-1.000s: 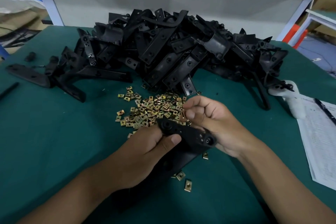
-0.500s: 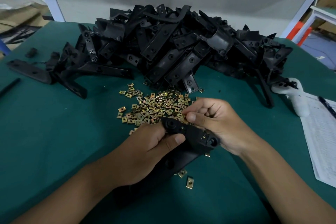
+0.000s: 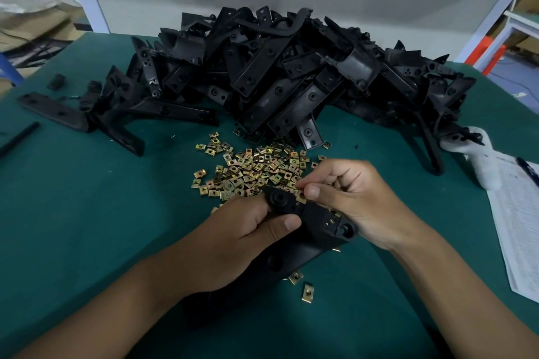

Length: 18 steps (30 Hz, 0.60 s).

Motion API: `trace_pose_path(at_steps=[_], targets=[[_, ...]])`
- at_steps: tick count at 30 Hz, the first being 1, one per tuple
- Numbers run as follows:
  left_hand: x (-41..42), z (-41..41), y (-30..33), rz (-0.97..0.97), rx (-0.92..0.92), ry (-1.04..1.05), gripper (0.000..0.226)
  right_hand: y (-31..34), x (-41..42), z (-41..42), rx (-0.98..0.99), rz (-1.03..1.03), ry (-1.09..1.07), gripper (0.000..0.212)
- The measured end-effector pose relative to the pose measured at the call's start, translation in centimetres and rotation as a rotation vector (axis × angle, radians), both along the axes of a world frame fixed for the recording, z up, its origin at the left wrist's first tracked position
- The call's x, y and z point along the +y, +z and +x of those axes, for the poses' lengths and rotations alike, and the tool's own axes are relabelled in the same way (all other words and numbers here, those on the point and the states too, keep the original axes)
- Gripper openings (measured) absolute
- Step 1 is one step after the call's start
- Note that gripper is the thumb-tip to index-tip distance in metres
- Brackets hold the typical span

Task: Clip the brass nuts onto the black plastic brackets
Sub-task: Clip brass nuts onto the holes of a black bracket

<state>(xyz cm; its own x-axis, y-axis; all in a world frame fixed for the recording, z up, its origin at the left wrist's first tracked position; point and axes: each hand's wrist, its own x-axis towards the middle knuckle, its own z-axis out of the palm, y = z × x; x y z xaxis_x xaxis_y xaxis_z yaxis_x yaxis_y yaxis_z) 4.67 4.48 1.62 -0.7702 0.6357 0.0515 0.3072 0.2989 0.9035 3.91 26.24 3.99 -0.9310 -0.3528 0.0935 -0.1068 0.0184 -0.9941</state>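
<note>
My left hand point(image 3: 233, 239) grips a black plastic bracket point(image 3: 315, 221) above the green table, thumb across its upper face. My right hand point(image 3: 358, 201) pinches a brass nut point(image 3: 302, 197) between thumb and forefinger, right at the bracket's upper edge beside its round boss. A loose heap of brass nuts point(image 3: 256, 167) lies just beyond both hands. Behind it rises a big pile of black brackets point(image 3: 291, 79). Two stray nuts point(image 3: 302, 284) lie under the held bracket's lower end.
The green table point(image 3: 87, 213) runs to a paper sheet point(image 3: 519, 221) and a white object point(image 3: 481, 160) at the right. A single bracket point(image 3: 52, 111) and a thin black rod point(image 3: 17, 137) lie at the far left. A grey panel stands behind the pile.
My right hand has brought the pinched nut down from the heap to the bracket's edge. The left hand keeps its grip on the bracket, hardly moved.
</note>
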Motion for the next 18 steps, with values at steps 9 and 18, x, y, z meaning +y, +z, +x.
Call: trace_pose_path(at_steps=[9,18], targets=[[0.3,-0.1,-0.1,0.249,-0.058,0.050,0.041,-0.4,0.5,-0.5,-0.134,-0.065,0.001,0.040],[0.5,0.0,0.4,0.353,0.058,0.101,0.030,-0.8,1.1,-1.7,-0.413,-0.468,-0.218,0.055]])
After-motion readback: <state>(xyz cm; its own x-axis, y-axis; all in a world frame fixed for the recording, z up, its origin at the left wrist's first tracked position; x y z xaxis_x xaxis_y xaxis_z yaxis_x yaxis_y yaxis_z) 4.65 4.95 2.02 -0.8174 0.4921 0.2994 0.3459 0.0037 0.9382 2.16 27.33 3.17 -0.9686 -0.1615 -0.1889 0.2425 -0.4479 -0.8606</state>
